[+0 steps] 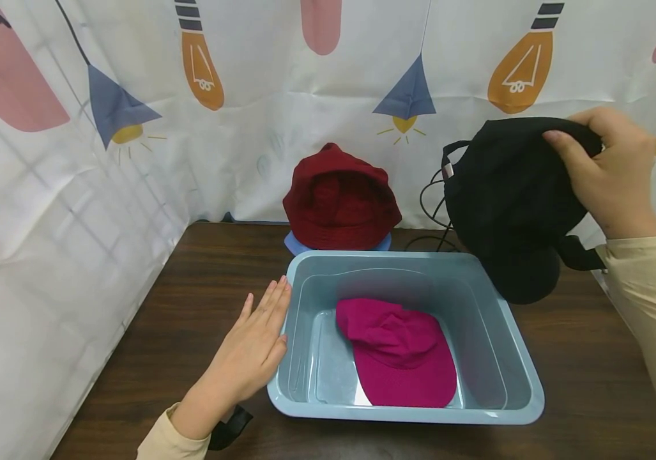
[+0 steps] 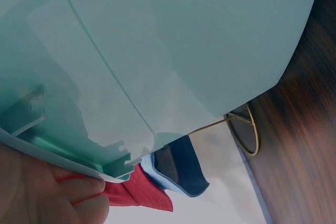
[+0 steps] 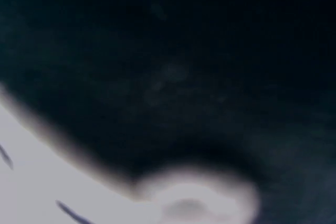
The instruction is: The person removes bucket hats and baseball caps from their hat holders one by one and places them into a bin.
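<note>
At the right, my right hand pinches a black cap by its upper edge, thumb in front. The cap hangs with its rounded brim low, beside and overlapping the right back corner of a light blue plastic basin. Dark fabric nearly fills the right wrist view, blurred. Inside the basin lies a magenta cap, brim toward me. My left hand rests its straight fingers along the basin's left rim. The left wrist view shows the basin's outer wall close up.
Behind the basin stands a dark red bucket hat on top of a blue item, mostly hidden. Black cables loop at the back right. A patterned white cloth hangs behind the dark wooden table.
</note>
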Demonstrator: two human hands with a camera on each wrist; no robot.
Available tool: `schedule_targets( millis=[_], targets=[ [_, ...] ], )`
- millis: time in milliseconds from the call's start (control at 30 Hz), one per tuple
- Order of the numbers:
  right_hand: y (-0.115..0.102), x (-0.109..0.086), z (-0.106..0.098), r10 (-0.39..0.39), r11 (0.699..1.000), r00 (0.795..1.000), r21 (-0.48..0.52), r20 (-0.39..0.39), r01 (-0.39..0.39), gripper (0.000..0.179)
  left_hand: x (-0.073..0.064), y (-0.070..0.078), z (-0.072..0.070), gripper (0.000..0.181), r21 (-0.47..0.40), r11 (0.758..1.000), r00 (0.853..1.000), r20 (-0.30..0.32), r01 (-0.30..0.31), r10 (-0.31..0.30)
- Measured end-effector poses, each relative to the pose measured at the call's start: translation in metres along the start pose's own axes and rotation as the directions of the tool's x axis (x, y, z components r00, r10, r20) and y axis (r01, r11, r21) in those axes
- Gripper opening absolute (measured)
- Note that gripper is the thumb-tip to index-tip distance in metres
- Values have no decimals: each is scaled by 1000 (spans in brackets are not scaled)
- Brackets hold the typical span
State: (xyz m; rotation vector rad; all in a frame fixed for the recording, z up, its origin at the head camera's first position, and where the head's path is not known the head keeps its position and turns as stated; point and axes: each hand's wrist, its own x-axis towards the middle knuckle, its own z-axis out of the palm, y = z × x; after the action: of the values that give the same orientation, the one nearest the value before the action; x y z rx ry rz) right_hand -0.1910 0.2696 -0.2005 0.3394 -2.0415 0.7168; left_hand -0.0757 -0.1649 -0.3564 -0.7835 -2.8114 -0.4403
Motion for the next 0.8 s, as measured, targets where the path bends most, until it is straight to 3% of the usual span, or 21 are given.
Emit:
schedule_targets(
  millis=[367, 600, 800],
  targets=[
    [-16, 3, -2, -21, 998, 999, 52, 41, 19, 25, 0, 0, -1, 66, -6, 1000, 1000, 6, 6, -6],
    [-32, 4, -1, -73, 992, 997, 102, 12, 71, 21, 0, 0, 0, 65, -4, 1000, 1000, -4, 1, -1],
    [-44, 3, 0, -51, 985, 999, 162, -2, 51, 13, 0, 0, 0, 65, -4, 1000, 1000, 2, 2, -2]
  ],
)
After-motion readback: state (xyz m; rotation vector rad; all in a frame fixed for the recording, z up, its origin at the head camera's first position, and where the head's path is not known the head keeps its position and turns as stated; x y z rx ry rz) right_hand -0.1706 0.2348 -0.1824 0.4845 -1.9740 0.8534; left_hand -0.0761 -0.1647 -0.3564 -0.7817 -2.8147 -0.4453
